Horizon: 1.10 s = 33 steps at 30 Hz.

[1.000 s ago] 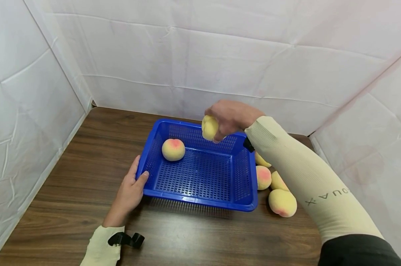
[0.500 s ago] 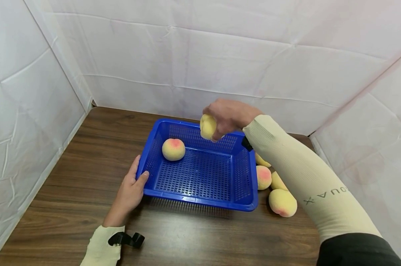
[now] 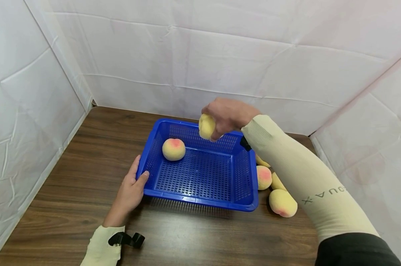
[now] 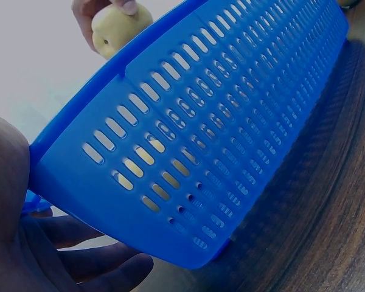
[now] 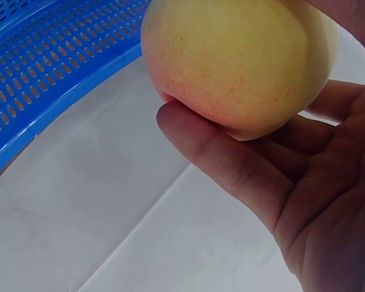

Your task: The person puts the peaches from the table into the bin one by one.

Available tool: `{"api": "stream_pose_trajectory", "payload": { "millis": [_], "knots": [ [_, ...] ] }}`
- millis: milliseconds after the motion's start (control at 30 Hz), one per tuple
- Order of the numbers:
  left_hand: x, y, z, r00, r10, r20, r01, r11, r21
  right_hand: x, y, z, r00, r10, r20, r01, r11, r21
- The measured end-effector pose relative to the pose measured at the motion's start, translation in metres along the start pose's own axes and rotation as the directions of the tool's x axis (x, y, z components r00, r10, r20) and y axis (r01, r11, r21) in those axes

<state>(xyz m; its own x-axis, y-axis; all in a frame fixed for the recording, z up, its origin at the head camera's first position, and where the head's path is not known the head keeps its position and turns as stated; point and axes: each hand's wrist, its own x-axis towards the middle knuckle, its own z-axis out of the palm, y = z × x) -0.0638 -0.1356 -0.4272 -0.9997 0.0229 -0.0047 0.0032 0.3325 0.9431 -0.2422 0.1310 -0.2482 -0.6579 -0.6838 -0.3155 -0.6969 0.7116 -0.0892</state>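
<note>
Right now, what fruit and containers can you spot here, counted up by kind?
Peaches: 4 (1 in the blue basket, 1 in the right hand, 2 beside the basket)
Yellow fruits, partly hidden, exact kind unclear: 2
Blue basket: 1
Total: 7 in view; the right sleeve might hide more.

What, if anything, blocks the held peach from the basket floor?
Nothing visible. The right hand grips the held peach, apparently raised near the far side of the uncovered blue basket. The other peach inside sits toward the left end, off to one side.
</note>
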Motion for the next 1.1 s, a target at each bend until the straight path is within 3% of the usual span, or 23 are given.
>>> {"api": "stream_pose_trajectory", "payload": {
  "millis": [1100],
  "knots": [
    [0.0,0.002,0.002,1.0,-0.003,-0.006,0.003,1.0,0.001,0.014,0.002,0.037,0.999,-0.002,0.032,0.002,1.0,0.012]
  ]
}}
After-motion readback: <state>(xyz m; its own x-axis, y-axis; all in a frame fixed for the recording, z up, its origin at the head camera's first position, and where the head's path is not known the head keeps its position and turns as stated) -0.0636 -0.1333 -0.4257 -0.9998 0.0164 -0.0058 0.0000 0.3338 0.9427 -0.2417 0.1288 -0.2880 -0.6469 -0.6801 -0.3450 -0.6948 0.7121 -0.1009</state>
